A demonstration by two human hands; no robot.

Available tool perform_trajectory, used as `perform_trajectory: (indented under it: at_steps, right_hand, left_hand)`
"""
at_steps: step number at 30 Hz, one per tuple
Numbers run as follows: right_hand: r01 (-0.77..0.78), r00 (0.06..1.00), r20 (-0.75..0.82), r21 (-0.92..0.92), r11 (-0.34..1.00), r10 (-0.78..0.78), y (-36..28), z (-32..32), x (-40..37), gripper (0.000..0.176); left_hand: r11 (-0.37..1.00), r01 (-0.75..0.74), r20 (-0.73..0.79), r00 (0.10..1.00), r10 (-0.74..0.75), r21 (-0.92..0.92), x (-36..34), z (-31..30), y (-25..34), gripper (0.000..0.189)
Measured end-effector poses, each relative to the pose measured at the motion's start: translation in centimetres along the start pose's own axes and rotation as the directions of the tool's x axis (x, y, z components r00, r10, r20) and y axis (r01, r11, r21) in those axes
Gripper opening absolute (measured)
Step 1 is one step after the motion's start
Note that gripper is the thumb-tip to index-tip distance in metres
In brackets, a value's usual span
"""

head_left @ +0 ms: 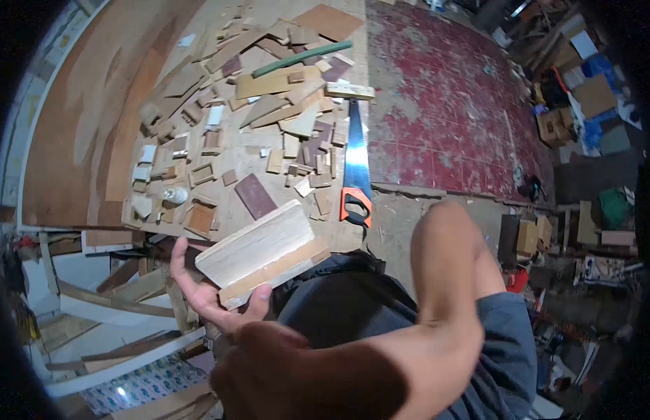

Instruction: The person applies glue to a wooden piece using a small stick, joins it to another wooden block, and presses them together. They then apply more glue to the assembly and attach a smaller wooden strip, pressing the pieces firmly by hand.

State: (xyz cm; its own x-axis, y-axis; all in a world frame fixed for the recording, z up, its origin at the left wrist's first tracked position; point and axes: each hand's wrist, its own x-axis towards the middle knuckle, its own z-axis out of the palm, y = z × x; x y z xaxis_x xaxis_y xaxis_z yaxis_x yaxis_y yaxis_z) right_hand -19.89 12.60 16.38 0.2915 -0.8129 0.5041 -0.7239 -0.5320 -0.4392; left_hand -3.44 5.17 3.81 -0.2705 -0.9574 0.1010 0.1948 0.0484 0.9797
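My left hand holds a small wooden assembly from below, its thumb on the near edge and its fingers under the left end. The piece looks like a pale board joined along its length to a browner strip. Close to the left wrist, my right hand is in deep shadow; its fingers are mostly hidden, so its grip does not show. Just beyond the assembly lies a dark reddish block on the plywood worktop. A handsaw with an orange and black handle lies to the right.
Many wood offcuts cover the worktop, with a green strip among them. A small clear bottle stands near the left front corner. Worn red flooring stretches to the right, and boards are stacked at lower left.
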Motion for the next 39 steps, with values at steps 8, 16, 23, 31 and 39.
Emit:
perform_trajectory:
  at_steps: [8, 16, 23, 31, 39]
  right_hand:
    - [0.077, 0.997, -0.003, -0.068, 0.995, -0.078, 9.4, 0.3, -1.0, 0.021]
    - [-0.073, 0.997, 0.022, 0.023, 0.997, 0.073, 11.5, 2.0, -3.5, 0.020]
    - [-0.124, 0.992, -0.018, -0.005, 0.992, 0.124, 12.1, 1.2, -4.0, 0.021]
    - [-0.094, 0.995, -0.020, -0.023, 0.995, 0.093, 12.7, 2.1, -3.7, 0.022]
    - [-0.123, 0.992, -0.002, -0.084, 0.989, 0.123, 12.3, 0.8, -4.7, 0.026]
  left_hand:
    - [0.988, -0.157, 0.000, 0.988, 0.157, -0.013, 1.1, -0.2, -0.8, 0.107]
    - [0.991, -0.126, 0.074, 0.989, 0.128, -0.035, 2.1, 0.2, -0.3, 0.105]
    - [0.993, -0.118, -0.018, 0.993, 0.118, -0.002, 2.5, 0.7, -0.1, 0.107]
    - [0.993, -0.115, 0.010, 0.993, 0.115, 0.012, 2.6, 1.0, -0.3, 0.106]
    - [0.985, -0.168, 0.083, 0.982, 0.171, -0.037, 2.3, 0.4, -1.1, 0.102]
